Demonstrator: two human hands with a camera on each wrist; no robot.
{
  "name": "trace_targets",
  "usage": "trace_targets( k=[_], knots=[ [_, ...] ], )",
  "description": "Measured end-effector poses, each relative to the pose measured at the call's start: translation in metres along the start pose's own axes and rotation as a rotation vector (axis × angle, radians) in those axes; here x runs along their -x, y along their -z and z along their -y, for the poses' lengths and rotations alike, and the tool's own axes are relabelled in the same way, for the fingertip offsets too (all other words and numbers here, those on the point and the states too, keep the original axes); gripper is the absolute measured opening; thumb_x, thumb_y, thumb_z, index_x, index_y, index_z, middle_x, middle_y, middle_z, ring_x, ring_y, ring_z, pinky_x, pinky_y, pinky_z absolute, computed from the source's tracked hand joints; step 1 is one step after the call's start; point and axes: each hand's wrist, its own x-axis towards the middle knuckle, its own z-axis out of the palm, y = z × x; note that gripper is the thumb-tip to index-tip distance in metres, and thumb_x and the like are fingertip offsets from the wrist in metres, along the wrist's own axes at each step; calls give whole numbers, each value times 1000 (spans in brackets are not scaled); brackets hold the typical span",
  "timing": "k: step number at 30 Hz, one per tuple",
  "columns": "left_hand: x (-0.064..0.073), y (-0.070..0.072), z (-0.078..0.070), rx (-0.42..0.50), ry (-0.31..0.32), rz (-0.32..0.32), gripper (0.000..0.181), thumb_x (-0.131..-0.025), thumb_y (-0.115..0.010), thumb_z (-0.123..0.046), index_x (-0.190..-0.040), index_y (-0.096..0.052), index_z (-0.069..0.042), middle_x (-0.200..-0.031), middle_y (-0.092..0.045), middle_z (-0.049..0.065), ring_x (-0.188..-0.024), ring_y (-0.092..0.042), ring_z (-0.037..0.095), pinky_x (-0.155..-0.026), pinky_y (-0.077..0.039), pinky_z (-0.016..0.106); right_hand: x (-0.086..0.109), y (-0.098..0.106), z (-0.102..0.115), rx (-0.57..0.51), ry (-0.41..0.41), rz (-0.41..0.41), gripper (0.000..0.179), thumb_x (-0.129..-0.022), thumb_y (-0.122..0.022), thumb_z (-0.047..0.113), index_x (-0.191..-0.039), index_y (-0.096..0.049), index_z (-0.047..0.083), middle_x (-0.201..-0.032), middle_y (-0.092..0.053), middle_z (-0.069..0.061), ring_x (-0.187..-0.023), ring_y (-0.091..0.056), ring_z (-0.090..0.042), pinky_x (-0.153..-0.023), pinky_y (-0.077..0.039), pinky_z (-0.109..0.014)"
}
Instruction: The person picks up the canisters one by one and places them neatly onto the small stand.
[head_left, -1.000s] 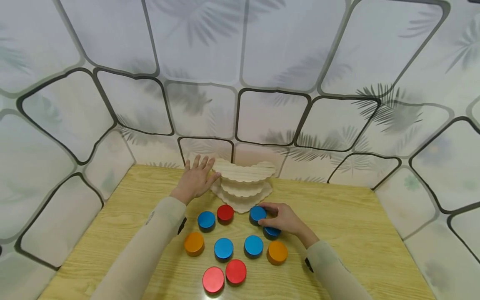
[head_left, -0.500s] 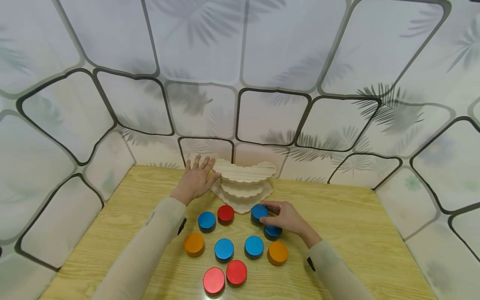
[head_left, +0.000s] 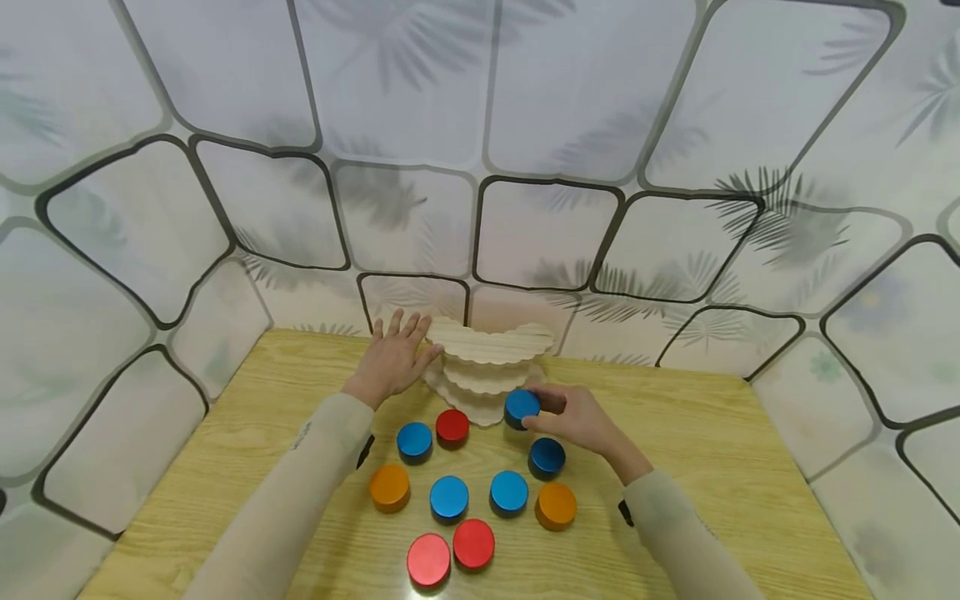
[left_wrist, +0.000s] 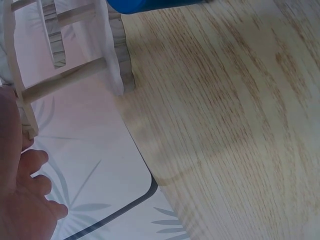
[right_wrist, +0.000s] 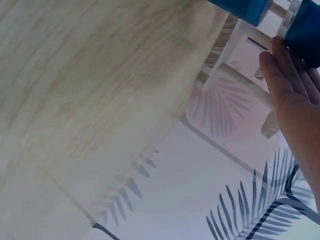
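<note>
In the head view, my right hand (head_left: 573, 417) pinches a round blue lidded tin (head_left: 521, 408) between thumb and fingers, above the table. The same blue tin (right_wrist: 304, 35) shows at the corner of the right wrist view. My left hand (head_left: 392, 362) lies with spread fingers at the left end of a light wooden tiered stand (head_left: 491, 343) with scalloped edges. Its thumb touches the stand; in the left wrist view the hand (left_wrist: 27, 190) is partly cut off. A second blue tin (head_left: 547, 458) sits below my right hand.
On the wooden table (head_left: 660, 467) stand several more tins: a dark red tin (head_left: 452, 427), a left blue tin (head_left: 415, 442), orange tins (head_left: 390, 487) at both sides, two middle blue tins and two red tins (head_left: 429, 560) in front. A patterned cloth wall (head_left: 547, 233) rises behind.
My right hand has lifted the blue tin off the table and moved it slightly toward the stand, away from the blue tin below. My left hand has stayed in place.
</note>
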Motion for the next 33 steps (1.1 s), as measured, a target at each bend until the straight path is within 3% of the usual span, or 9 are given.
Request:
trace_targets(
  k=[12, 19, 24, 33],
  knots=[
    [-1, -1, 1, 4, 6, 6, 73, -113, -32, -56, -170, -21, -11, -173, -25, 21, -163, -11, 47, -128, -9, 71, -7, 0, 22, -72, 73, -26, 49, -95, -80, 28, -141, -67, 16, -133, -74, -9, -125, -70, -29, -106, -57, -46],
    [-1, -1, 0, 1, 8, 8, 73, -113, -32, -56, -169, -23, -11, -172, -25, 23, -162, -13, 47, -128, -9, 71, -16, -2, 32, -100, 67, -76, 55, -95, -80, 28, -145, -64, 14, -135, -72, -10, -117, -73, -25, -99, -61, -38],
    [-1, 0, 0, -3, 14, 11, 73, -113, -32, -56, -169, -23, -11, -172, -26, 24, -162, -14, 48, -128, -10, 70, -23, -5, 36, -132, 91, -86, 53, -96, -79, 24, -146, -63, 11, -140, -69, -15, -117, -73, -29, -95, -62, -35],
    [0, -2, 0, 0, 12, -8, 73, -113, -34, -56, -169, -25, -11, -170, -28, 26, -161, -16, 48, -128, -12, 71, -41, -6, 44, -151, 81, -128, 53, -99, -76, 22, -148, -61, 11, -143, -66, -17, -121, -71, -35, -100, -61, -41]
  ],
)
